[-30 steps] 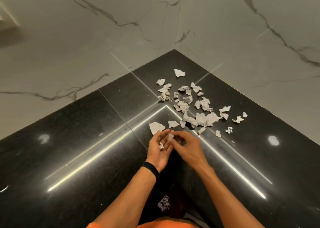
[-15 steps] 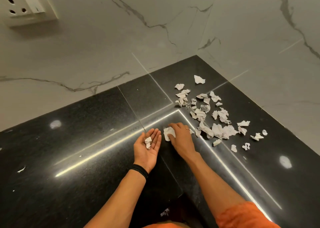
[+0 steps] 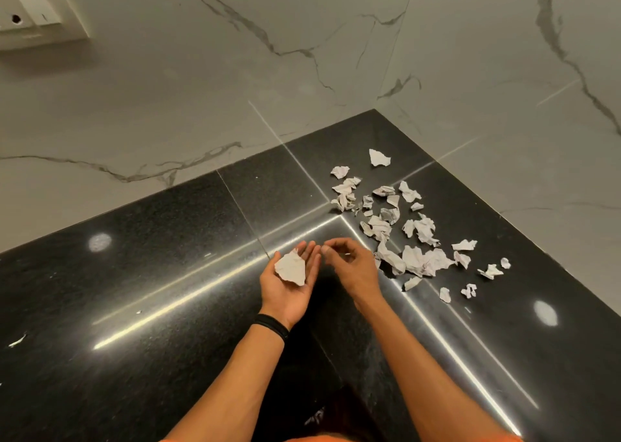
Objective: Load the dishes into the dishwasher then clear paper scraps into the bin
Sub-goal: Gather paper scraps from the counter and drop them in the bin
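You're over a glossy black stone counter (image 3: 168, 290) set in a corner, w/ white grey-veined marble walls (image 3: 201, 105) on both sides. Thin seams cut the slab into panels, and bright light streaks plus two round glare spots reflect off it. A switch & socket plate (image 3: 33, 15) sits on the wall, top left. A small white fleck (image 3: 16, 340) lies on the counter far left, well apart from the rest.

The paper scraps (image 3: 416, 260) are scattered in the corner, from near the back wall down toward your right forearm. The closest ones lie just beside your right hand (image 3: 353, 267). That hand hovers palm-down btwn the pile and your left hand (image 3: 289, 283), fingers loosely curled and gripping nothing.

Your left hand is palm-up, fingers nearly straight and relaxed. One bigger torn piece (image 3: 291, 269) rests flat on the palm, carried, not pinched. There's a black band (image 3: 271, 324) on your left wrist. Both forearms reach in from the bottom edge, w/ a bit of orange sleeve (image 3: 504, 439) at the very bottom.
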`<state>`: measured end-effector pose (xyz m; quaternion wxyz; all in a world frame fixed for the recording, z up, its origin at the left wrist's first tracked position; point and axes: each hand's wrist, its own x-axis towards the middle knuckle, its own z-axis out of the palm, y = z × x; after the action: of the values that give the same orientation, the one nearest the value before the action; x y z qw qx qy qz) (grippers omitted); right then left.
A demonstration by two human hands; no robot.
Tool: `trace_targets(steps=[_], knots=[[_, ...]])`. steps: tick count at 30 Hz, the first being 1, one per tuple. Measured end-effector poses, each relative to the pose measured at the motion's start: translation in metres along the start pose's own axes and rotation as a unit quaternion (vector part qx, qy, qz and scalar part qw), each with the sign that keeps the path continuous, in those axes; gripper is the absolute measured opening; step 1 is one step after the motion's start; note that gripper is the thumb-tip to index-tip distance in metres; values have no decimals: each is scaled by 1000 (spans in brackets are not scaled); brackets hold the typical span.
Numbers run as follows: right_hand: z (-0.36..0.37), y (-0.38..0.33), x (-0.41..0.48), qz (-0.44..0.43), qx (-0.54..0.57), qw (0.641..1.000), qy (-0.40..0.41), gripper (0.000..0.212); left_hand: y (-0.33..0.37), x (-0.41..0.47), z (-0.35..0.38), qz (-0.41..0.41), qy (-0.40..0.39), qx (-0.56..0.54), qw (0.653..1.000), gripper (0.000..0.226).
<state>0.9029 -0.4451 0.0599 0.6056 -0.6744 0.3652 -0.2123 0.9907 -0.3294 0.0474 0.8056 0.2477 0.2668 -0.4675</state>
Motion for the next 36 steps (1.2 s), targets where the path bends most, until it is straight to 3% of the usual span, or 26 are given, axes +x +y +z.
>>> trace_targets(steps=[3, 5, 7, 9, 11, 15, 19, 21, 25, 28, 31, 34, 36], knots=[[-29, 20, 17, -65, -242, 966, 68, 19, -3, 3, 2, -9, -12, -26, 1000, 52], [-45, 38, 22, -108, -385, 916, 30, 27, -4, 6, 2, -12, -11, -21, 1000, 53], [-51, 47, 21, -129, -436, 891, 1, 24, -8, 9, 4, -17, -5, -10, 1000, 54], [-51, 48, 16, -130, -425, 896, 7, 18, -12, 14, 7, -24, 0, 5, 1000, 55], [-48, 42, 9, -96, -362, 926, 39, 13, -16, 17, 8, -24, 3, 17, 1000, 56], [-47, 15, -2, -5, -108, 989, 103, 12, -22, 20, 12, -20, 8, 42, 999, 54], [-35, -17, -9, -29, 19, 999, 10, 12, -30, 21, 17, -34, -3, 56, 998, 55], [-33, -21, -8, -41, 3, 999, -16, 10, -32, 20, 20, -40, -15, 47, 998, 53], [-65, 1, 8, -15, -113, 986, 119, 16, -34, 15, 23, -53, -26, 20, 998, 50], [-85, 23, 10, 6, -303, 951, 58, 24, -34, 14, 20, -50, -25, 15, 998, 50], [-82, 35, 3, -45, -423, 905, -7, 26, -38, 13, 17, -49, -16, 32, 998, 51], [-73, 35, -8, -54, -417, 907, 3, 20, -42, 12, 17, -51, -17, 46, 997, 51], [-71, 31, -16, -13, -325, 944, 57, 16, -45, 13, 16, -48, -13, 63, 997, 51]])
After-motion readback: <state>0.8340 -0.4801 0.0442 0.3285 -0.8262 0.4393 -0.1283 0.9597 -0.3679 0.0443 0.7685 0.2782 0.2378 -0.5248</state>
